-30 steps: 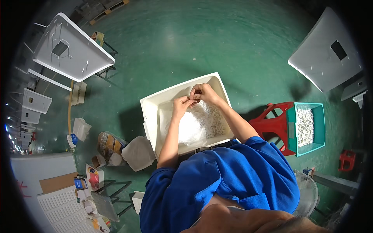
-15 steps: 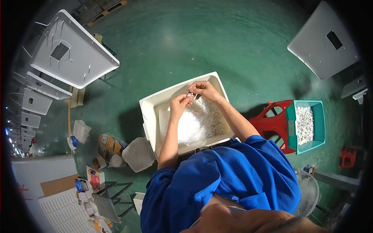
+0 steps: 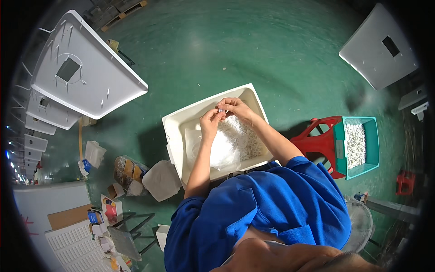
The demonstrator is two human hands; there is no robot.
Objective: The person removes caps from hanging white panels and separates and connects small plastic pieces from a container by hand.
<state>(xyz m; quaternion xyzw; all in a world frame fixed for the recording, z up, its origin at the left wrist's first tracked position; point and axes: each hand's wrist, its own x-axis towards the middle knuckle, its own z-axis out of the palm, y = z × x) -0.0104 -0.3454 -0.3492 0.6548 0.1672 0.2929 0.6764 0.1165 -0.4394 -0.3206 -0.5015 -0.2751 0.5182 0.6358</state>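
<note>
Over a cream plastic tub [image 3: 176, 124], my left hand [image 3: 210, 123] and my right hand [image 3: 239, 110] meet fingertip to fingertip. Between them is a tiny whitish piece [image 3: 220, 110], mostly covered by the fingers; its kind is too small to make out. The left fingers pinch it from below, and the right thumb and fingers close on it from the other side. Inside the tub, under my hands, lie many small white pieces [image 3: 251, 144] and a bright, clear plastic bag [image 3: 219, 152].
A teal bin [image 3: 374, 149] of small white pieces stands by a red stool [image 3: 317, 139] at right. Large grey-white panels [image 3: 102, 75] hang at left, another panel [image 3: 374, 50] at far right. Bags [image 3: 129, 172] and a white container [image 3: 161, 180] sit left of the tub.
My right fingers have come down and closed in against the left ones around the tiny piece. The left hanging panels have shifted to the right, and the far-right panel slightly right.
</note>
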